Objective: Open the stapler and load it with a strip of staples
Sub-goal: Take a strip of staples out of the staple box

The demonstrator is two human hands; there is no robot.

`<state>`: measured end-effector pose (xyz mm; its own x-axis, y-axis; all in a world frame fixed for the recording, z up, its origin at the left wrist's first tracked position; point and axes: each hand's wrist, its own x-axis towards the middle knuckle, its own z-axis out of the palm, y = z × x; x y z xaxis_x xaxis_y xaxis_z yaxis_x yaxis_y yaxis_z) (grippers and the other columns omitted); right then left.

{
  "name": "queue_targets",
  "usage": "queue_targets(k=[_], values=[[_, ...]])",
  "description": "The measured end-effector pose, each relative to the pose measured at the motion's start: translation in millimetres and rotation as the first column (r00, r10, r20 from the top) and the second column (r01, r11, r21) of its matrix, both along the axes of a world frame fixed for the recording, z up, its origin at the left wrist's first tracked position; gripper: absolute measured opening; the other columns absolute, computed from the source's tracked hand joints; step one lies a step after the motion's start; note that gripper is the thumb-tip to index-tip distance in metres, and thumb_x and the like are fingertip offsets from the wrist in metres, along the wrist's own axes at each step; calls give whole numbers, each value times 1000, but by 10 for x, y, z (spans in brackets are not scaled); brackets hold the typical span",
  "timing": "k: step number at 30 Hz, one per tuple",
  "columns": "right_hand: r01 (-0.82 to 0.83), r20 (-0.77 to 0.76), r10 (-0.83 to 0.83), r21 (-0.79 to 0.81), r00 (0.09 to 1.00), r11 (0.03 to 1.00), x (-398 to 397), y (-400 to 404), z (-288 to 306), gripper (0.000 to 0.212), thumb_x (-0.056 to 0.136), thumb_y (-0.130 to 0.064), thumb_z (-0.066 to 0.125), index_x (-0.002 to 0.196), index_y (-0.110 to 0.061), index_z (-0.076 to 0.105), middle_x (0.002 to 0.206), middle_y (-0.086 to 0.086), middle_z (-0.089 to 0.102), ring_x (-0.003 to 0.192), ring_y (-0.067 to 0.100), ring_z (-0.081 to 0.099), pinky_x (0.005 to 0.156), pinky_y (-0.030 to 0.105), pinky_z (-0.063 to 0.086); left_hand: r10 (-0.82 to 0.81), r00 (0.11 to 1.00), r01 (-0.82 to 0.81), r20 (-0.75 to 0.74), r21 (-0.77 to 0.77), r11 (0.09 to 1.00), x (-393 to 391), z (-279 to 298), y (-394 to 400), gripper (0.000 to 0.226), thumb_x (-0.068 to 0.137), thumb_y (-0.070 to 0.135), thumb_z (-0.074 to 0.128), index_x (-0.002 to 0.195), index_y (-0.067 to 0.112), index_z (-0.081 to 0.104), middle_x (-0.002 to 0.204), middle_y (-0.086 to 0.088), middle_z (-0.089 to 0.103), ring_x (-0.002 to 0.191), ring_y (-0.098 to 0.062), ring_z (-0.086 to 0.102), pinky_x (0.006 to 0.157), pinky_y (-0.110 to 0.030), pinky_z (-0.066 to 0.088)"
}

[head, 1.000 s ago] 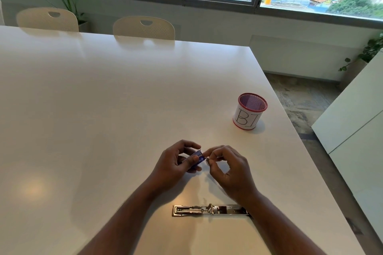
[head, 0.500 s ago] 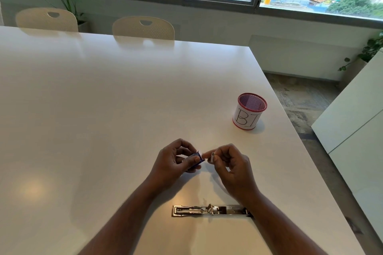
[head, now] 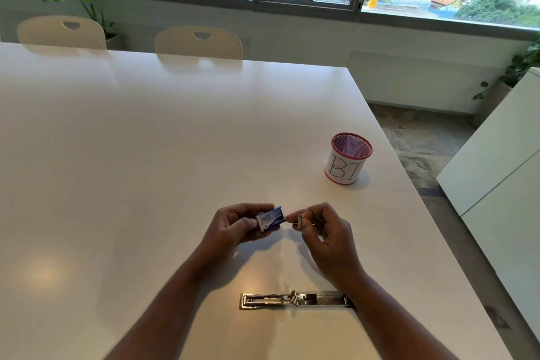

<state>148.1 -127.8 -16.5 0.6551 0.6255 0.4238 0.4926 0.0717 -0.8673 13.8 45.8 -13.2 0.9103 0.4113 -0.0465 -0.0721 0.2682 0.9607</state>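
Observation:
The metal stapler (head: 295, 299) lies flat and fully opened on the white table (head: 146, 155), just in front of me, its right end hidden under my right forearm. Above it my left hand (head: 233, 228) holds a small blue staple box (head: 271, 218) with its white inner tray pushed out on the left. My right hand (head: 324, 231) pinches a short silver strip of staples (head: 300, 220) between thumb and forefinger, a small gap to the right of the box.
A red mesh pen cup (head: 347, 158) labelled "B1" stands at the right, near the table's right edge. Two cream chairs (head: 198, 43) sit at the far side. A white cabinet (head: 502, 172) is off the table to the right.
My right hand has drawn the strip of staples away from the box to the right. The left hand has turned the box so its printed face shows. The stapler has not moved.

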Motion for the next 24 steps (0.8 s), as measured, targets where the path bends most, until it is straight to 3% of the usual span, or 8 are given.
queue_targets(k=[4, 11, 20, 24], values=[[17, 26, -18, 15, 999, 1000, -16, -8, 26, 21, 96, -28, 56, 98, -8, 61, 104, -1, 79, 95, 11, 77, 82, 30, 64, 12, 1000, -11, -14, 66, 998, 1, -14, 1, 40, 94, 4, 52, 122, 16, 76, 121, -11, 78, 113, -33, 75, 91, -30, 62], [7, 76, -8, 11, 997, 1000, -34, -8, 29, 16, 97, -29, 56, 100, -13, 61, 107, -13, 76, 98, 3, 75, 84, 18, 59, 14, 1000, -13, -17, 72, 997, -10, -2, 0, 40, 102, -6, 49, 123, 16, 76, 123, -11, 77, 114, -31, 75, 90, -29, 62], [26, 59, -26, -2, 998, 1000, -26, -3, 26, 21, 96, -31, 56, 99, -11, 61, 105, -15, 76, 95, 5, 75, 84, 24, 63, 3, 1000, -2, -10, 47, 999, -16, 19, -3, 40, 102, -8, 49, 125, 12, 74, 122, -14, 77, 115, -32, 74, 90, -29, 62], [11, 15, -11, 31, 1000, 999, -9, -19, 18, 20, 96, -28, 57, 98, -9, 62, 104, -4, 79, 90, 10, 78, 80, 27, 64, -13, 1000, 13, -10, 60, 998, -13, 14, 0, 37, 102, -5, 52, 128, 12, 72, 123, -15, 77, 116, -33, 74, 93, -30, 61]])
